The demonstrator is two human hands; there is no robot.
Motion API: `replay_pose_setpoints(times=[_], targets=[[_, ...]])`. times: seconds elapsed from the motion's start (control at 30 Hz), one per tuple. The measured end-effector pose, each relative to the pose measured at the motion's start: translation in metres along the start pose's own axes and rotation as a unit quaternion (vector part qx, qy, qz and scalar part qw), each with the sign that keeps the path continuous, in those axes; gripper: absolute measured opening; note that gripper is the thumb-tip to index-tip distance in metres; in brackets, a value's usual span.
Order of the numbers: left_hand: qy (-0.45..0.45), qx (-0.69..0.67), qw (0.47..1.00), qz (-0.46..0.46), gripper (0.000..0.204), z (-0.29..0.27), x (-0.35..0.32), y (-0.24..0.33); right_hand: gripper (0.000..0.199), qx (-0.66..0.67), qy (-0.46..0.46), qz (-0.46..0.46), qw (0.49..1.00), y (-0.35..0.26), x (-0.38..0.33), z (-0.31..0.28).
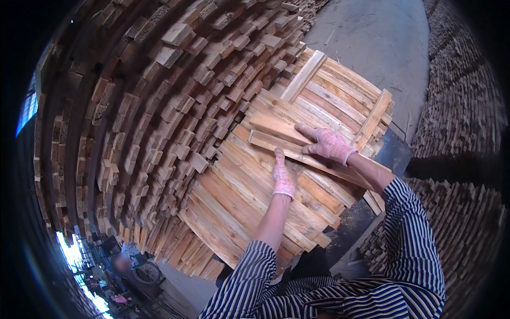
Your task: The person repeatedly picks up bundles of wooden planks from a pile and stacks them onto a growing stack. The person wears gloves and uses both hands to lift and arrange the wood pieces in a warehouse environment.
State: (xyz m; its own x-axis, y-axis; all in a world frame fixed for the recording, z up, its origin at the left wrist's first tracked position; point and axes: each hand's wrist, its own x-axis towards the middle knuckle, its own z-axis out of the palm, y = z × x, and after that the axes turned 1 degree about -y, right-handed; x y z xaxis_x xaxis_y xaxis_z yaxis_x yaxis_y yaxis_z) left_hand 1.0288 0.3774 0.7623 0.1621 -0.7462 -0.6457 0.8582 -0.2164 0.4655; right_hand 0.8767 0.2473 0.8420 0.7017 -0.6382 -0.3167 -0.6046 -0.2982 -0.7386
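My right hand (330, 145), in a pink and white glove with bare fingertips, is closed over two narrow planks. One is the far plank (276, 126); the other is the near plank (271, 142), slightly raised, with shadow beneath it. My left hand (283, 178), gloved alike, meets the near plank from my side. One digit stretches up against its edge, while the other fingers are mostly hidden and seem to go under it. Below both hands lies a layer of boards (239, 183) set side by side.
Beyond my hands, two crosswise battens (304, 74) (373, 119) lie on more boards. A tall wall of stacked wood (180, 101) rises close on the left. More stacks (451, 106) line the right, past a grey floor strip (372, 37). A person (125, 266) is at the lower left.
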Motion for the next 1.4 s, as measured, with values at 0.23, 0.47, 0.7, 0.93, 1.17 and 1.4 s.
replay_pose_setpoints(times=[0.23, 0.47, 0.7, 0.93, 1.17, 1.4], targets=[[-0.052, -0.021, 0.998, 0.018, 0.1, 0.012, -0.002, 0.003, 0.088, -0.24, 0.138, -0.106, 0.955, -0.015, -0.04, 0.044], [-0.011, -0.023, 1.0, 0.012, 0.073, -0.016, 0.003, 0.002, 0.081, -0.126, -0.021, -0.105, 0.986, -0.024, -0.028, 0.003], [0.034, -0.049, 0.998, 0.016, 0.032, 0.01, 0.007, 0.006, 0.075, -0.022, 0.118, -0.076, 0.99, 0.068, 0.064, -0.068], [0.05, -0.042, 0.997, 0.046, 0.037, 0.009, -0.002, 0.006, 0.055, -0.082, 0.113, -0.096, 0.986, 0.067, 0.108, -0.004], [0.115, 0.147, 0.975, 0.122, 0.062, -0.007, -0.026, 0.013, 0.059, -0.117, 0.081, -0.051, 0.989, 0.025, 0.097, -0.006], [0.113, -0.145, 0.966, 0.18, 0.044, -0.091, -0.152, 0.058, 0.063, -0.242, 0.028, -0.283, 0.928, -0.042, 0.064, 0.084]])
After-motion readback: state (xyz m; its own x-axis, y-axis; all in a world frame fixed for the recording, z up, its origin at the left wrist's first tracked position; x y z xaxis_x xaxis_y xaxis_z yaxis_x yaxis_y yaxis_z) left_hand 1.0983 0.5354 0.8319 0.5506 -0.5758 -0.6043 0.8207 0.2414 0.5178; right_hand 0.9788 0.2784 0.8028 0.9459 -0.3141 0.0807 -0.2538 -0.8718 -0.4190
